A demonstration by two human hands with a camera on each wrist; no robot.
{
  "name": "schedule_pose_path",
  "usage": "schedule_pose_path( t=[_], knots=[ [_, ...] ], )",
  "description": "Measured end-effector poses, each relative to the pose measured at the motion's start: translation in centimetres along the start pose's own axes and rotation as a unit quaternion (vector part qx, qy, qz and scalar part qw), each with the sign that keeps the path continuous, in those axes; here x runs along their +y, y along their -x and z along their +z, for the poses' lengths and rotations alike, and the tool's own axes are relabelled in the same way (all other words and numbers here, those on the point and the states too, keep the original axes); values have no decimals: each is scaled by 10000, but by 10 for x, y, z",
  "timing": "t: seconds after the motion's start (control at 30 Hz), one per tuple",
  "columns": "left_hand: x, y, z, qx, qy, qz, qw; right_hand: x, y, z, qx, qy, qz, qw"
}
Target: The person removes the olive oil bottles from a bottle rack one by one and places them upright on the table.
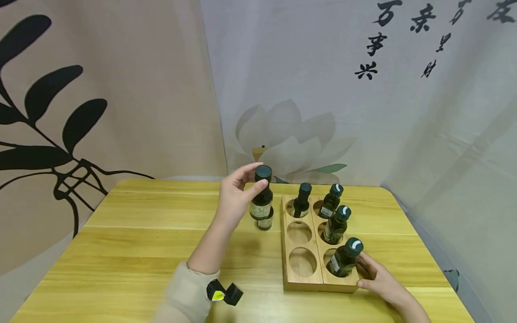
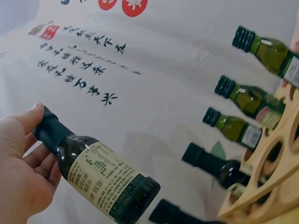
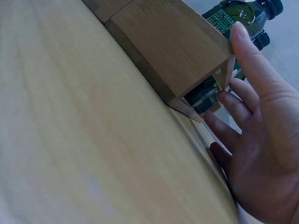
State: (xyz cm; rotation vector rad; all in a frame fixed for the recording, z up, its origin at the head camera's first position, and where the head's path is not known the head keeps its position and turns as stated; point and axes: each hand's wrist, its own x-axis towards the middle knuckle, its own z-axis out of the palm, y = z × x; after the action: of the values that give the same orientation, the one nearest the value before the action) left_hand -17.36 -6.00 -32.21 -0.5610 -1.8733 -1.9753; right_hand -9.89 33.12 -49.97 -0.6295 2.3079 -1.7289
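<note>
My left hand grips a dark glass bottle by its neck, thumb and fingers around the dark cap. The bottle hangs upright over the table; its cream label shows in the left wrist view. Behind and below it, a second dark bottle is partly covered. To the right sits a two-column wooden rack with round holes. My right hand touches the rack's front right corner, thumb straight and fingers loosely bent along the side, as the right wrist view shows.
In the rack, a dark bottle stands at the back of the left column. Green bottles fill the right column: back, middle and front. The wooden table ends at a printed curtain.
</note>
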Motion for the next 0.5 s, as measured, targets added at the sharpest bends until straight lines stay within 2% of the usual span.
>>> schedule_pose_path(
  t=[0.27, 0.5],
  knots=[
    [10, -13, -20, 168, -185, 48, 9997, 0, 0, 0, -20, -65, 53, 10000],
    [2, -18, -34, 345, -246, -133, 9990, -1, 0, 0, -26, -93, 23, 10000]
  ],
)
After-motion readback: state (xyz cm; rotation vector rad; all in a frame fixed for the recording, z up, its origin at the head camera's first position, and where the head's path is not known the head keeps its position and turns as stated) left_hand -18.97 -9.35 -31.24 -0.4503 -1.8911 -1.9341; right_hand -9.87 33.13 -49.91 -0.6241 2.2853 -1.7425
